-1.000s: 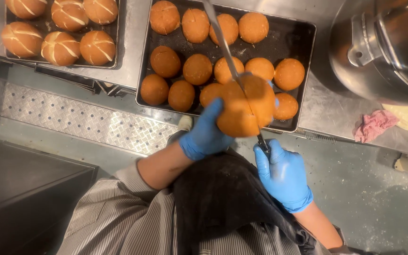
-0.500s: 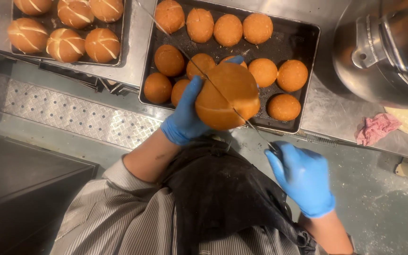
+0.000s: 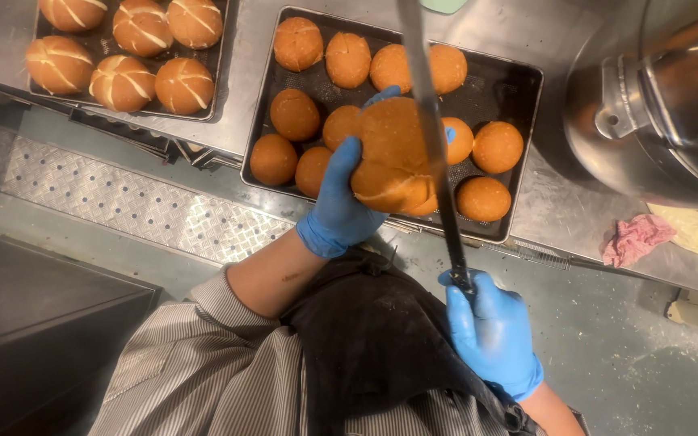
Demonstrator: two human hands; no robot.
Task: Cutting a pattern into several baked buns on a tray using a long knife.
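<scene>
Left hand (image 3: 341,202), blue-gloved: fingers are curling up around the far side of a large round bun (image 3: 393,157), one fingertip showing above its top edge, thumb pressing along the near left side. The bun is being held up in the air over the right-hand baking tray (image 3: 527,81), tilted, a pale seam showing low on its near side. Wrist is bending upward; bare forearm is running down and left into a rolled striped sleeve (image 3: 203,355).

Right hand (image 3: 490,335), also blue-gloved: fingers are wrapping tightly together around the dark handle of a long knife (image 3: 430,137), closed in a fist, thumb side facing up. The blade is running from the fist up and slightly left, crossing the right edge of the bun and continuing past the top of the picture. Whether the edge is inside the bun or only lying against it cannot be told. The right hand is sitting low, near the body, just beside a dark apron (image 3: 373,347).

Beneath the bun, smaller golden rolls (image 3: 349,60) are lying in rows on the dark tray. A second tray (image 3: 220,81) at left is carrying scored rolls with white cross cuts. Both are resting on a steel counter (image 3: 252,48). A large metal mixing bowl (image 3: 672,97) is standing at right, with a pink cloth (image 3: 636,238) near it.
</scene>
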